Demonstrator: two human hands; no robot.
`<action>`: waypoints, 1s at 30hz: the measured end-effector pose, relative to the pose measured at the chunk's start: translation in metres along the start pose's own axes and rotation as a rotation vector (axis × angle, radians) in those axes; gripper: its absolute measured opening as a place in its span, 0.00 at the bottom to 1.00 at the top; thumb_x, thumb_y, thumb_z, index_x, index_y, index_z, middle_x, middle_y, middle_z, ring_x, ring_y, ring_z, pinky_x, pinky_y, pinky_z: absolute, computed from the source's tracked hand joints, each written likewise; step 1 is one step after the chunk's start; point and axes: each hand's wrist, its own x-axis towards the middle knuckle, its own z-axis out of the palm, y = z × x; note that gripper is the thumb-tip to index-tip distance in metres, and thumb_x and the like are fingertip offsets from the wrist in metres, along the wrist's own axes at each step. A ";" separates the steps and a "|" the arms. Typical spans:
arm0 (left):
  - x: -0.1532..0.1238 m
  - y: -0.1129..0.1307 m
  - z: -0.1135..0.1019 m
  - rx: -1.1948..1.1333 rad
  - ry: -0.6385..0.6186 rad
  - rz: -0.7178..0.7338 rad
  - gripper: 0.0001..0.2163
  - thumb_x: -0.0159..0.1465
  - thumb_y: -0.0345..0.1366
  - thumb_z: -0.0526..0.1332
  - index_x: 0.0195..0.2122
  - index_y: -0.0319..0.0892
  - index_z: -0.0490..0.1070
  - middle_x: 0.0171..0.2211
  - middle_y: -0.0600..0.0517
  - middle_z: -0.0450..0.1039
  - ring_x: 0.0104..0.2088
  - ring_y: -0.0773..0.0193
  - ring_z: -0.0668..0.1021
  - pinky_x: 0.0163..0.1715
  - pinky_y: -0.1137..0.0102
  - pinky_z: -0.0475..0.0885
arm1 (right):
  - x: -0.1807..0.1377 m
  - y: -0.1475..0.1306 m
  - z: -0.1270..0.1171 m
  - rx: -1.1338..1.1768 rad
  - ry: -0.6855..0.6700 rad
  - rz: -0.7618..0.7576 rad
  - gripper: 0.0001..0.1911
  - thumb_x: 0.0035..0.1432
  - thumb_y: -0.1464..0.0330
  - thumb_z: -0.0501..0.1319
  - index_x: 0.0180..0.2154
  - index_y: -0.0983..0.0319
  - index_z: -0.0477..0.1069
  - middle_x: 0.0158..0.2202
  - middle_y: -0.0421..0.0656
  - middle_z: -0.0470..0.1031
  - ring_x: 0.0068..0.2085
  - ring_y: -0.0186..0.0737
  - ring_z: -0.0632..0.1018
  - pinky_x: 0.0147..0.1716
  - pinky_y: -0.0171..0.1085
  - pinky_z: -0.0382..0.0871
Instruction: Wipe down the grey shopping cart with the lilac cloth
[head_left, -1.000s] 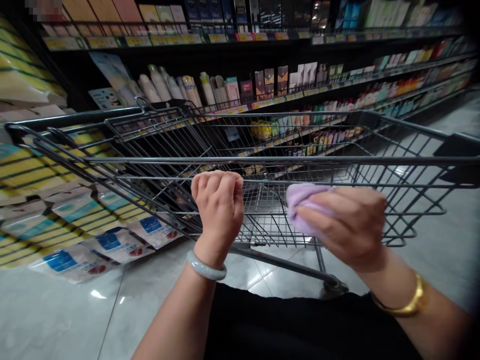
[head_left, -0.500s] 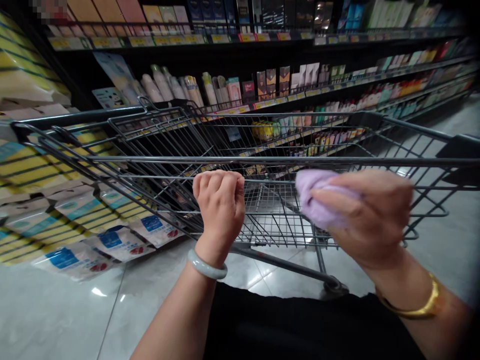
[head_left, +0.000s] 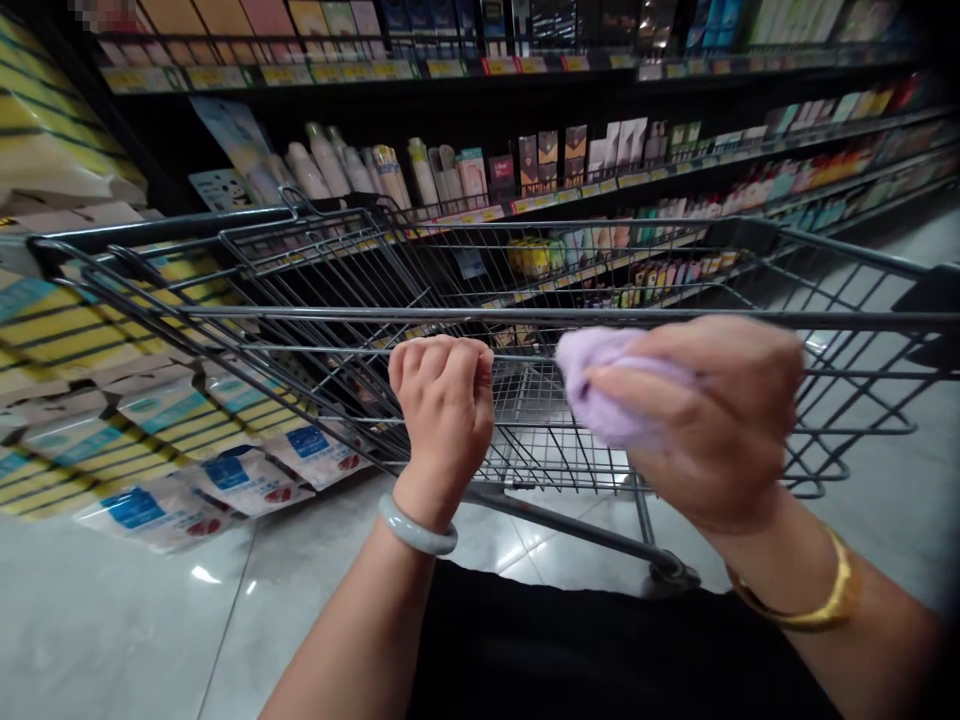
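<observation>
A grey metal shopping cart (head_left: 352,313) stands sideways across the view, its basket showing bare wire mesh. My left hand (head_left: 442,400), with a pale bangle at the wrist, is closed around a horizontal side wire of the cart, just below the top rail. A bunched light-purple cloth (head_left: 611,385) is gripped in my right hand (head_left: 720,420), which wears a gold bangle. The cloth is in front of the cart's near side, below the top rail; whether it touches the wires I cannot tell. Motion slightly blurs the right hand.
Behind the cart, store shelves (head_left: 450,68) hold boxes, bottles and tubes. White-and-yellow packages (head_left: 255,480) are stacked at the left, close to the cart's handle end. A cart wheel (head_left: 673,575) rests on the grey tiled floor (head_left: 150,610).
My right hand has moved left along the cart's side with the purple cloth, and slightly up. My left hand keeps its grip on the wire.
</observation>
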 end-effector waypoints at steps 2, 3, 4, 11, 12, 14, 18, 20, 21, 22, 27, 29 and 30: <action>0.000 0.000 0.000 -0.004 0.002 0.000 0.09 0.71 0.35 0.55 0.33 0.45 0.70 0.35 0.50 0.77 0.39 0.57 0.71 0.51 0.59 0.62 | 0.007 0.000 0.001 -0.006 0.059 0.097 0.16 0.55 0.72 0.71 0.45 0.52 0.75 0.46 0.41 0.74 0.49 0.45 0.74 0.47 0.46 0.72; 0.000 0.000 0.000 -0.003 0.004 0.002 0.09 0.71 0.35 0.55 0.33 0.45 0.69 0.35 0.50 0.77 0.39 0.57 0.71 0.51 0.59 0.62 | 0.007 -0.002 0.004 -0.015 0.046 0.096 0.16 0.55 0.71 0.70 0.45 0.52 0.75 0.46 0.41 0.74 0.49 0.45 0.74 0.47 0.46 0.72; 0.000 0.000 0.001 -0.001 0.007 0.004 0.09 0.71 0.35 0.55 0.33 0.45 0.69 0.35 0.50 0.77 0.39 0.57 0.71 0.51 0.59 0.62 | 0.005 -0.004 0.008 -0.027 0.009 0.054 0.16 0.56 0.71 0.70 0.45 0.52 0.75 0.46 0.41 0.75 0.50 0.45 0.74 0.48 0.47 0.71; 0.000 -0.001 0.000 0.002 -0.005 0.008 0.08 0.71 0.35 0.55 0.35 0.45 0.71 0.35 0.49 0.77 0.39 0.57 0.72 0.50 0.59 0.62 | -0.009 -0.004 0.008 -0.023 -0.117 -0.200 0.16 0.56 0.67 0.71 0.47 0.53 0.76 0.46 0.38 0.78 0.49 0.42 0.74 0.49 0.45 0.69; 0.000 -0.001 -0.001 0.001 -0.008 0.008 0.08 0.71 0.35 0.55 0.35 0.45 0.71 0.35 0.50 0.77 0.40 0.57 0.72 0.50 0.59 0.62 | -0.007 0.003 0.001 -0.047 -0.082 -0.153 0.17 0.55 0.67 0.72 0.47 0.53 0.76 0.46 0.39 0.77 0.49 0.43 0.75 0.48 0.46 0.70; 0.000 -0.001 -0.001 0.000 -0.009 0.005 0.08 0.71 0.36 0.55 0.34 0.45 0.71 0.35 0.50 0.77 0.40 0.57 0.72 0.51 0.59 0.62 | -0.004 0.016 -0.010 -0.080 0.021 -0.019 0.17 0.53 0.70 0.72 0.45 0.53 0.77 0.46 0.40 0.76 0.48 0.45 0.76 0.47 0.46 0.71; 0.000 -0.001 0.000 0.000 0.002 0.002 0.08 0.71 0.36 0.55 0.34 0.45 0.70 0.35 0.50 0.77 0.40 0.57 0.71 0.51 0.59 0.62 | -0.010 0.022 -0.015 -0.068 0.100 0.117 0.17 0.52 0.72 0.72 0.45 0.54 0.78 0.45 0.42 0.74 0.48 0.47 0.76 0.45 0.47 0.73; 0.000 0.000 0.000 0.000 -0.002 0.004 0.09 0.71 0.35 0.55 0.34 0.45 0.70 0.35 0.50 0.77 0.39 0.57 0.71 0.51 0.59 0.62 | -0.017 0.015 -0.013 -0.074 -0.022 -0.018 0.16 0.52 0.71 0.72 0.44 0.54 0.78 0.45 0.42 0.75 0.48 0.46 0.75 0.46 0.47 0.72; 0.000 0.000 0.000 0.000 -0.002 0.006 0.09 0.71 0.35 0.55 0.33 0.45 0.70 0.35 0.50 0.77 0.39 0.57 0.71 0.50 0.59 0.62 | -0.019 0.012 -0.012 -0.082 -0.077 -0.106 0.16 0.53 0.70 0.72 0.44 0.54 0.78 0.44 0.41 0.76 0.48 0.45 0.75 0.46 0.47 0.71; 0.000 0.000 -0.001 0.000 0.000 0.007 0.09 0.71 0.35 0.55 0.33 0.45 0.70 0.35 0.50 0.77 0.39 0.57 0.71 0.50 0.59 0.62 | -0.021 0.011 -0.013 -0.095 -0.117 -0.171 0.16 0.53 0.69 0.73 0.44 0.53 0.77 0.44 0.41 0.77 0.48 0.44 0.75 0.46 0.46 0.71; 0.000 -0.001 -0.001 -0.001 0.003 0.011 0.08 0.71 0.35 0.56 0.34 0.45 0.70 0.35 0.49 0.77 0.40 0.57 0.71 0.50 0.59 0.62 | -0.020 0.033 -0.030 -0.121 0.067 0.041 0.20 0.50 0.71 0.73 0.46 0.52 0.77 0.45 0.41 0.76 0.46 0.46 0.77 0.45 0.48 0.72; 0.000 -0.001 0.000 -0.004 0.004 0.010 0.07 0.71 0.35 0.56 0.34 0.45 0.70 0.36 0.49 0.77 0.40 0.57 0.71 0.51 0.59 0.62 | -0.022 0.040 -0.033 -0.120 0.151 0.182 0.23 0.50 0.73 0.72 0.48 0.51 0.77 0.46 0.42 0.76 0.47 0.47 0.77 0.47 0.49 0.72; 0.000 -0.001 0.000 -0.005 0.005 0.009 0.07 0.71 0.35 0.56 0.34 0.45 0.70 0.36 0.49 0.77 0.40 0.57 0.71 0.51 0.59 0.62 | -0.023 0.040 -0.032 -0.107 0.148 0.209 0.23 0.50 0.74 0.73 0.48 0.51 0.77 0.46 0.42 0.75 0.47 0.47 0.77 0.47 0.49 0.72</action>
